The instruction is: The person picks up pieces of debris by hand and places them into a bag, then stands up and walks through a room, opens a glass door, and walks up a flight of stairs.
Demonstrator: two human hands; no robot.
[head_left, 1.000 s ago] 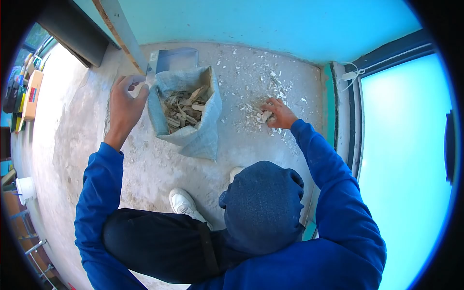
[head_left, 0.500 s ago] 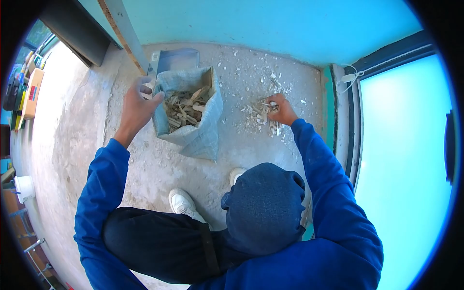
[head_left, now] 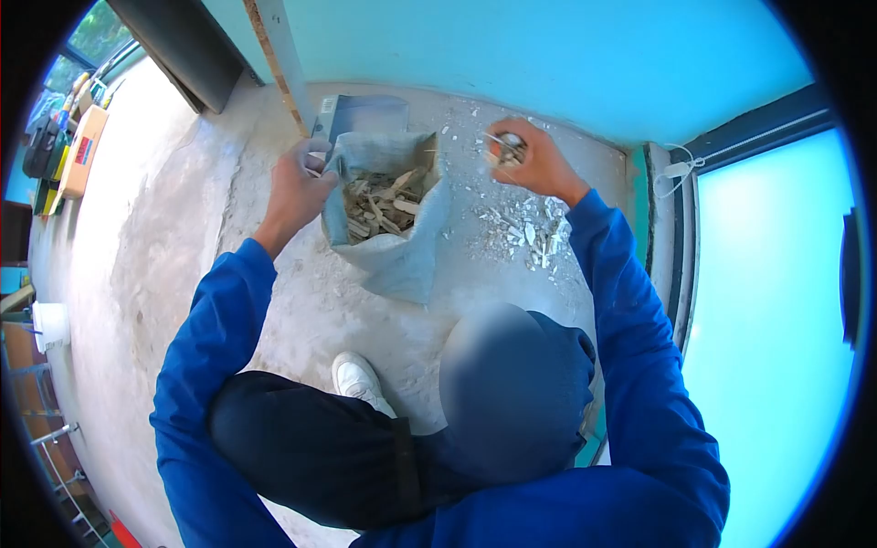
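A pale woven sack (head_left: 402,265) stands with its mouth open on the floor, partly filled with broken rubble pieces (head_left: 379,205). At its left rim, my left hand (head_left: 297,192) is closed, thumb and fingers pinching the sack's edge. My right hand (head_left: 539,164) is raised to the right of the sack, its fingers curled around a handful of debris chips (head_left: 509,151). Below that hand lies a scattered pile of pale debris (head_left: 525,233) on the concrete.
Behind the sack lies a flat grey sheet (head_left: 370,111), near an upright board (head_left: 279,68). A turquoise wall (head_left: 548,55) bounds the back; a bright glazed panel (head_left: 767,301) is at right. A white bucket (head_left: 51,326) and a cardboard box (head_left: 84,151) stand left.
My right hand has lifted from the debris pile with a handful and moved up and away. My left hand's fingers have closed in at the sack's rim. The view has shifted slightly.
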